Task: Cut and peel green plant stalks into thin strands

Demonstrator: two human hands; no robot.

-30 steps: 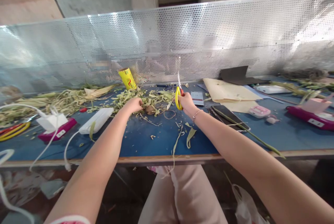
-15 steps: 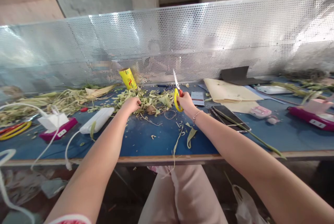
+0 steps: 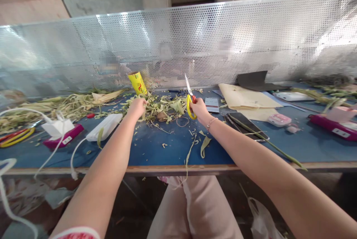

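My right hand (image 3: 199,109) grips a pair of scissors (image 3: 189,106) with yellow and red handles, blades pointing up and away from me. At the left edge of a heap of pale green dried leaf scraps (image 3: 175,106), my left hand (image 3: 137,108) has its fingers curled together. Whatever lies between those fingers is hidden or too small to make out. Just behind the heap, a yellow cardboard tube (image 3: 137,83) stands tilted. A thin loop of fibre (image 3: 182,122) and a curled leaf strip (image 3: 205,146) rest on the blue table (image 3: 158,153) between my arms.
Left are a white power bank (image 3: 103,127), a magenta power strip (image 3: 67,139), cables and more scissors (image 3: 18,136). Right are a black phone (image 3: 247,126), brown paper (image 3: 248,97), a pink case (image 3: 279,120) and a second strip (image 3: 331,127). A perforated metal screen (image 3: 192,45) borders the back.
My left hand has shifted slightly left and up along the edge of the leaf heap. My right hand keeps the scissors in nearly the same place. The whole view has shifted slightly.
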